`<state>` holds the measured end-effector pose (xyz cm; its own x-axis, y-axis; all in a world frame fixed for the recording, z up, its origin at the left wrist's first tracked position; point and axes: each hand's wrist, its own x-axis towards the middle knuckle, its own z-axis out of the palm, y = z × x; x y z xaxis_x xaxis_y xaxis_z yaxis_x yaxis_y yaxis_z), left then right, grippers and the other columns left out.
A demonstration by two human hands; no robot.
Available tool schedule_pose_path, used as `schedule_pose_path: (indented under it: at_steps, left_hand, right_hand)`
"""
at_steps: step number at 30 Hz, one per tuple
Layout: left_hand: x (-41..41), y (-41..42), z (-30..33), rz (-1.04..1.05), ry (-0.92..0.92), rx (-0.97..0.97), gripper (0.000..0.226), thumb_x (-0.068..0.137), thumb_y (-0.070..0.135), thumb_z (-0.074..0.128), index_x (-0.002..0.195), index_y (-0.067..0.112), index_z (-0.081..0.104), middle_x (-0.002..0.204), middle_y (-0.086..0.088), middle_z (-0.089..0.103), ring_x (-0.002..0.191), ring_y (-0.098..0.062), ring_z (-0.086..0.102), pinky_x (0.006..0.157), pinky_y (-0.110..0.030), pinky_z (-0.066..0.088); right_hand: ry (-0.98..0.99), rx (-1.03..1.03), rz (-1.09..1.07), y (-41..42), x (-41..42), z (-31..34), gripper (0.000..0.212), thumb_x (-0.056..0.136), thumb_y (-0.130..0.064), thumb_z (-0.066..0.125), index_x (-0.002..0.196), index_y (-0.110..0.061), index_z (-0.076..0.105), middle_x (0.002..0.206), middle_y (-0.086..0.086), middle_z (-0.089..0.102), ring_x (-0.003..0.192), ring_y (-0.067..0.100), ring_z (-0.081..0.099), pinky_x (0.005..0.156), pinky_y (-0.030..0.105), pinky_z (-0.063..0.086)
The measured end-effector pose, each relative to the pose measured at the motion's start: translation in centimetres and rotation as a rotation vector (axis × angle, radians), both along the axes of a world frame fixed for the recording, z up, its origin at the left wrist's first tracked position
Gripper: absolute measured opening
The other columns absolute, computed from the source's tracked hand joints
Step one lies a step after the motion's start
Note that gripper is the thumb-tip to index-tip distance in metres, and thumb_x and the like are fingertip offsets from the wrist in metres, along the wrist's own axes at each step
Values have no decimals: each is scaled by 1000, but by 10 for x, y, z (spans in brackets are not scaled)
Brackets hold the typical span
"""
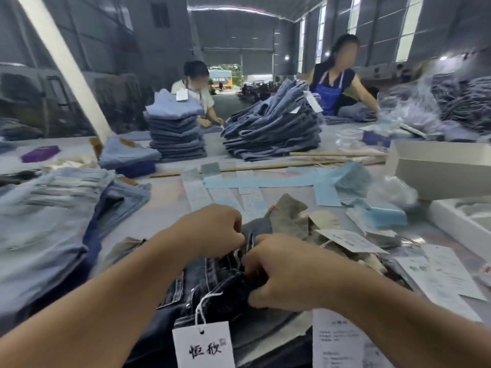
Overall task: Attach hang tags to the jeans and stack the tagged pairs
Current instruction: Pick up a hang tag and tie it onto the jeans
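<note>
Both the left hand (212,231) and right hand (281,272) pinch the dark jeans (212,277) waistband between them, seemingly fastening a tag; next, releasing and stacking.

We are looking down a long industrial hall with dark grey panelled walls (79,35) and a curved metal roof (239,6). Daylight is entering through tall narrow windows (409,27) along the right wall and through an open doorway (225,75) at the far end. A pale slanted beam (63,65) is crossing the left side, meeting the far left edge of the wide grey worktable (164,197).
</note>
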<state>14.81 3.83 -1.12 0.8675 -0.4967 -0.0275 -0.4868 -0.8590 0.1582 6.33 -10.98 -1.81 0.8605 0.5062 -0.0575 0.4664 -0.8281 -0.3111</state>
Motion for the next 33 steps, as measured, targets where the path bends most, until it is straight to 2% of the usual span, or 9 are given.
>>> schedule_pose_path:
  at_steps: [3,6,8,11,14,16,19,25,33]
  left_hand:
    - [-5,9,6,33,-39,-80,8,90,31,56,90,25,62,86,13,58,76,-4,53,60,-22,39]
    - [-15,23,4,55,-59,-248,14,89,34,59,77,27,62,69,15,58,65,1,52,54,-20,34]
    - [-23,31,0,52,38,-473,24,90,39,60,74,22,62,60,16,59,56,-1,49,54,-20,34]
    - [-32,42,-8,16,234,-855,27,77,55,64,85,29,64,70,9,60,66,-8,54,64,-28,41]
    - [-37,46,-31,-52,285,-807,24,74,48,71,85,29,63,71,7,58,65,-9,52,63,-26,41]
    - [-39,40,-47,-33,246,-734,19,76,39,72,78,25,60,65,11,54,60,-7,48,60,-25,38]
    - [-36,35,-58,-16,323,-868,18,74,28,72,73,20,57,62,7,50,59,-11,44,58,-27,34]
    - [-27,40,-51,-48,502,-1077,22,89,-3,67,75,11,58,62,6,58,56,-6,54,56,-16,43]
    - [-37,35,-63,124,217,-1028,17,92,22,69,79,17,58,66,6,58,60,-10,52,63,-33,45]
  right_hand:
    - [1,144,-59,1,8,-5,15,78,-19,66,67,-22,56,77,3,58,72,21,55,61,39,44]
    - [-71,384,-190,-5,18,-5,13,75,-16,66,66,-21,58,66,-4,59,61,8,54,54,28,41]
    - [-170,494,-275,-11,26,-4,10,74,-15,66,67,-19,59,61,-6,58,55,4,51,49,21,37]
    - [-240,509,-355,-18,37,-8,12,73,-12,64,65,-17,56,64,-2,58,58,8,51,53,30,39]
    - [-211,429,-391,-21,41,-19,17,74,-15,65,65,-22,54,69,-5,57,66,14,53,56,30,37]
    - [-236,363,-339,-21,37,-27,18,76,-19,67,75,-30,53,77,-12,56,73,4,52,58,21,36]
    - [-276,417,-180,-20,31,-26,27,78,-21,69,94,-38,54,94,-22,53,94,-3,51,73,11,39]
    - [-285,286,-71,-6,38,-22,9,84,-38,73,80,-35,66,88,-20,57,94,-2,45,82,16,36]
    - [-346,341,-96,-4,35,-42,16,89,-32,67,76,-33,58,80,-19,56,94,-2,43,77,10,29]
